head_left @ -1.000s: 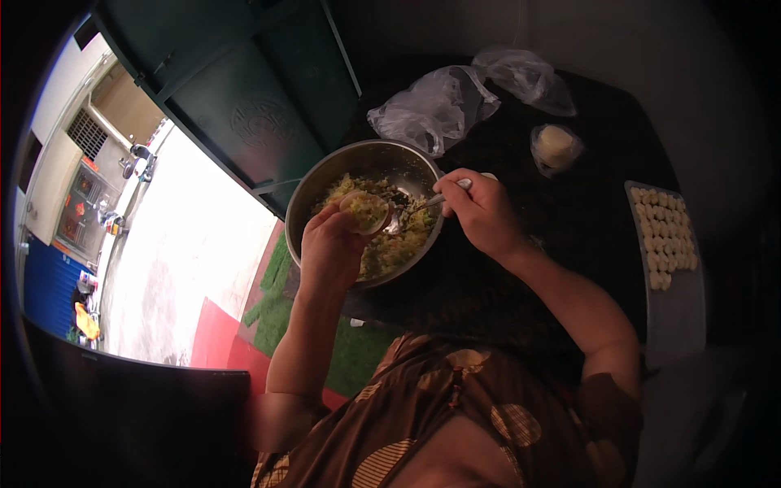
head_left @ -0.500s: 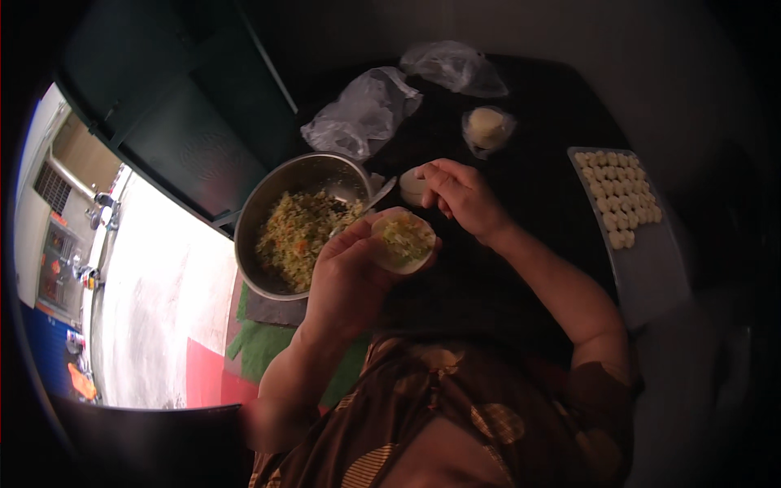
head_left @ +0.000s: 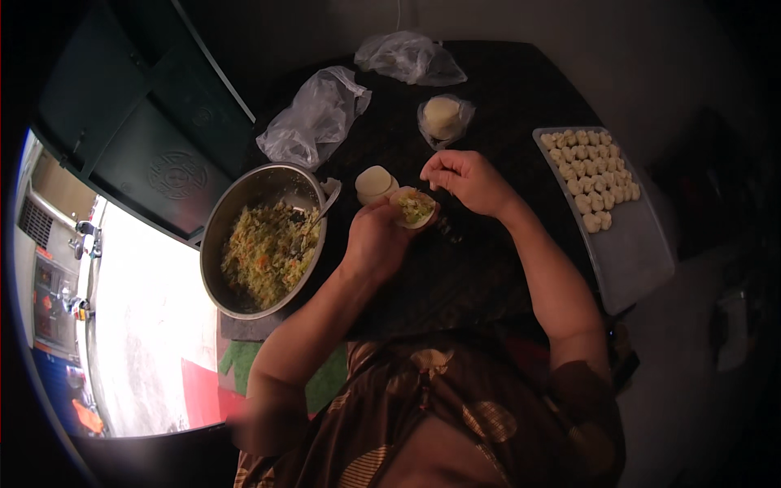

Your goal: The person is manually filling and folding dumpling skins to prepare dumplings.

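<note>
My left hand (head_left: 378, 241) holds a round dumpling wrapper (head_left: 404, 218) with chopped vegetable filling (head_left: 417, 209) heaped on it. My right hand (head_left: 465, 180) is just beyond it to the right, thumb and fingers drawn together in a pinch; whether anything is between them is hidden. Beside the left hand, a small stack of round wrappers (head_left: 374, 180) lies on the dark table. To the left stands a steel bowl (head_left: 208, 268) of chopped vegetable filling, with a spoon (head_left: 327, 201) leaning on its inner right side.
A tray (head_left: 630, 268) at the right carries rows of folded dumplings (head_left: 587, 172). Farther back are a plastic bag (head_left: 317, 118), another plastic bag (head_left: 411, 58) and a wrapped stack of wrappers (head_left: 442, 115). A dark green door (head_left: 163, 163) opens at the left.
The whole view has shifted. My left hand has carried the filled wrapper away from the bowl, beside the wrapper stack. My right hand has moved right, off that stack.
</note>
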Available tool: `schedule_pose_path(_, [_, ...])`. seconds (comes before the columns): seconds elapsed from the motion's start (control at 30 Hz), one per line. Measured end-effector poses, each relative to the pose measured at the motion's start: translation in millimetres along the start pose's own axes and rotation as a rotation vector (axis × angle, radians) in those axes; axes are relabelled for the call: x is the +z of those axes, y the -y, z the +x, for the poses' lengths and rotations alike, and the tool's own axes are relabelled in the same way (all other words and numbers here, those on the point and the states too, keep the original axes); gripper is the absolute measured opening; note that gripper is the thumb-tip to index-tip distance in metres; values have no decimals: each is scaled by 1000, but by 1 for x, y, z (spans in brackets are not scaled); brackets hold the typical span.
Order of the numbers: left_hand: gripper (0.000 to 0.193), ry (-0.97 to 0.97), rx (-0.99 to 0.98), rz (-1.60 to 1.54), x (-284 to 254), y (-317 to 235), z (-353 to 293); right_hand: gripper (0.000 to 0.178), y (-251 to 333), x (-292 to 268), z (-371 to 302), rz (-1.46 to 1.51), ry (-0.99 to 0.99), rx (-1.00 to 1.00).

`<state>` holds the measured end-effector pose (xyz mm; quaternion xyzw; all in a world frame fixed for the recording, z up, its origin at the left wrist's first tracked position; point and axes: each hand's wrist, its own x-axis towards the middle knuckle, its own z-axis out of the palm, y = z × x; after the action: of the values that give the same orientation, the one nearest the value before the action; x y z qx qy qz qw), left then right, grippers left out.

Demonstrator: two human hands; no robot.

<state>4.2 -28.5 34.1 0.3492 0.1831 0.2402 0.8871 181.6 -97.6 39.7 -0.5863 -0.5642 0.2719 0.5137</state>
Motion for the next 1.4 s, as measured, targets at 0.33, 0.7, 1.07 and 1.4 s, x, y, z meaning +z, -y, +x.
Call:
schedule_pose_path(0.33, [34,43,14,9,-27,9,16,9,-1,10,-9,-170,141,2])
schedule_pose_path(0.7, [33,42,0,29,-30,8,7,12,6,16,-9,-124,2,-128])
schedule_pose_path(1.07, [34,51,-29,141,-27,9,4,12,-6,28,-11,-262,26,-325])
schedule_pose_path(1.4, [34,34,-2,157,-27,9,5,10,-12,29,-12,-221,-4,-342])
